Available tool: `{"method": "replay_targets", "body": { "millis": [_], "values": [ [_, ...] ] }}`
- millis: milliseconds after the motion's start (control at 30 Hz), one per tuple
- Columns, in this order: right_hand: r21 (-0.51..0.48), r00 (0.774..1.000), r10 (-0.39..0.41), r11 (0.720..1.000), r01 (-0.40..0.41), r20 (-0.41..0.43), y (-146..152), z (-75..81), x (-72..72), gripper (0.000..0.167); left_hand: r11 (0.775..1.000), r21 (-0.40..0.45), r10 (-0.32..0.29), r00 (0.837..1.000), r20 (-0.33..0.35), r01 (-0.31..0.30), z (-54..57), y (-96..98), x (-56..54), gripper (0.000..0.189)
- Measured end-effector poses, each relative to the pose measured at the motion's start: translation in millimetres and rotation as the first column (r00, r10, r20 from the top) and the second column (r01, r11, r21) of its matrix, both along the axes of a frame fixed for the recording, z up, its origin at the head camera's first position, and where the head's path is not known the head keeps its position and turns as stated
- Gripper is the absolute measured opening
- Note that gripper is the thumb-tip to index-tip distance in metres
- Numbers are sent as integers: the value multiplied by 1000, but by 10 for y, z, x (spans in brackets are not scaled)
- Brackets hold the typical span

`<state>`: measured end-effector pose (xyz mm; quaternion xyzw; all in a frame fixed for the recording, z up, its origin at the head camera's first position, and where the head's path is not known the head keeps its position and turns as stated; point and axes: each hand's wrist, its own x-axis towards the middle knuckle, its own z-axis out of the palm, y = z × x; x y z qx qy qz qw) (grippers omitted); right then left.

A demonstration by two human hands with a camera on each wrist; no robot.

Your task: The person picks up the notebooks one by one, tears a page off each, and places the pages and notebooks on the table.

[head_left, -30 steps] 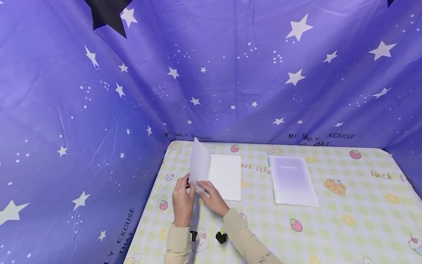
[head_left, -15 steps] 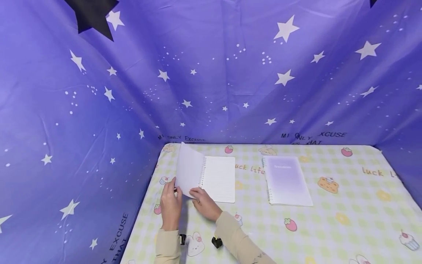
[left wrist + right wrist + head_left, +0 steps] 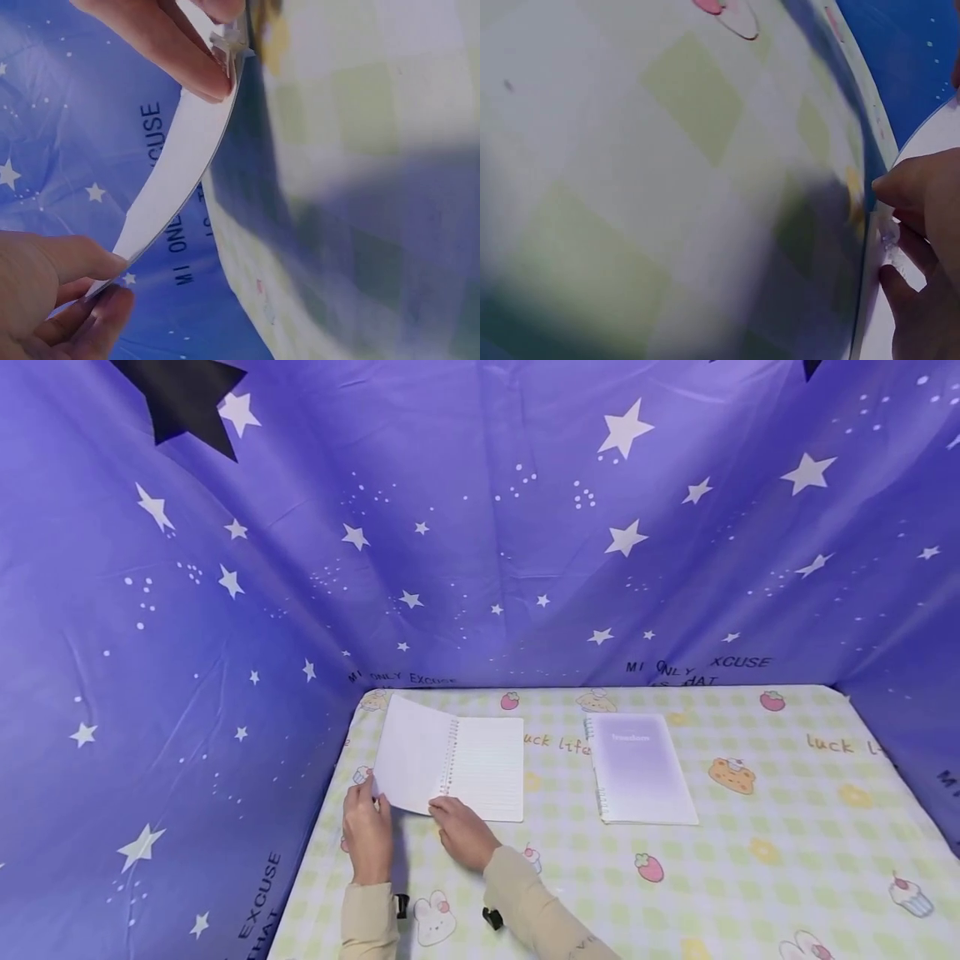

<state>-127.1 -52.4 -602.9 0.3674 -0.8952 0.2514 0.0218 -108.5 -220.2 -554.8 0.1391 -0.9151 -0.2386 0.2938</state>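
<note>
An open spiral notebook lies at the table's left, its right-hand page ruled. Its left leaf is raised and bowed, standing off the tablecloth along its outer side. My left hand pinches that leaf's lower outer corner between thumb and fingers, plain in the left wrist view. At the bottom of the spine, my right hand grips the notebook, its fingertips bent on either side of the spiral binding. Part of the binding is hidden behind those fingers.
A second, closed spiral notebook with a purple "freedom" cover lies to the right. The checked tablecloth carries printed cartoons. Purple starry curtains enclose the table at the back and sides.
The left leaf has swung from nearly upright down toward the left, with my left hand moving outward along with it. My right hand stays by the spine. The head view has shifted slightly right.
</note>
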Motion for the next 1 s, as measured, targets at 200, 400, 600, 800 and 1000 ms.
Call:
{"method": "replay_targets", "body": {
  "millis": [200, 400, 600, 800, 1000],
  "values": [
    [77, 998, -9, 997, 14, -68, -67, -68, 39, 41, 1000, -10, 24, 1000, 12, -24, -99, -119, -14, 36],
    [150, 996, -10, 988, 23, -87, -107, -105, 77, 44, 1000, -15, 24, 999, 34, -24, -212, -206, -32, 39],
    [186, 996, -18, 982, 34, -90, -117, -139, 79, 46, 999, 17, 36, 988, 149, -39, -305, -250, -54, 42],
    [190, 997, -9, 982, 22, -71, -86, -115, 68, 46, 997, 42, 50, 960, 277, -64, -341, -256, -71, 40],
    [144, 999, -17, 989, 23, -44, -34, -39, 74, 46, 996, 60, 35, 939, 341, -59, -352, -234, -80, 42]
  ]
}}
